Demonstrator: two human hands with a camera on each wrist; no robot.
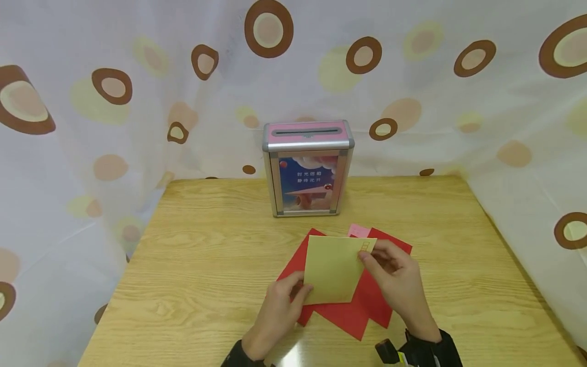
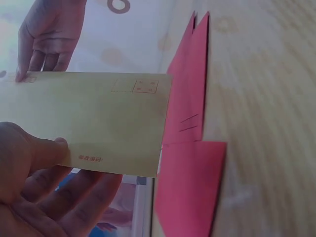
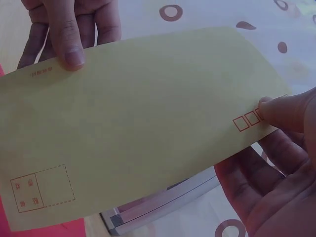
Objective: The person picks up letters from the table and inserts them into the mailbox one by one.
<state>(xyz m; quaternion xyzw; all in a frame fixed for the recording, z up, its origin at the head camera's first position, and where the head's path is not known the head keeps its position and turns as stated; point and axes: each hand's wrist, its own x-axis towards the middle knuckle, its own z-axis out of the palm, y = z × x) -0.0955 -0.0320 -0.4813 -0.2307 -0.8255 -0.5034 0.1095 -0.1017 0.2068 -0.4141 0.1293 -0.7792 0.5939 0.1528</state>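
A yellow envelope (image 1: 334,270) with printed red boxes is held up between both hands, over several red envelopes (image 1: 378,298) fanned out on the table. My left hand (image 1: 282,306) pinches its left edge, the thumb on the front and the fingers behind. At the upper right corner my right hand (image 1: 398,275) pinches it, its thumb by the red squares. The right wrist view shows the stamp box on the yellow envelope (image 3: 143,113) at the end away from the right hand. In the left wrist view, red envelopes (image 2: 190,182) lie on the wood beside it.
Behind the envelopes stands a pink and silver letter box (image 1: 308,171) with a slot on top and a picture front. A bit of pink paper (image 1: 359,231) sticks out among the red envelopes. Patterned curtain (image 1: 302,81) encloses the wooden table (image 1: 206,244) at back and sides.
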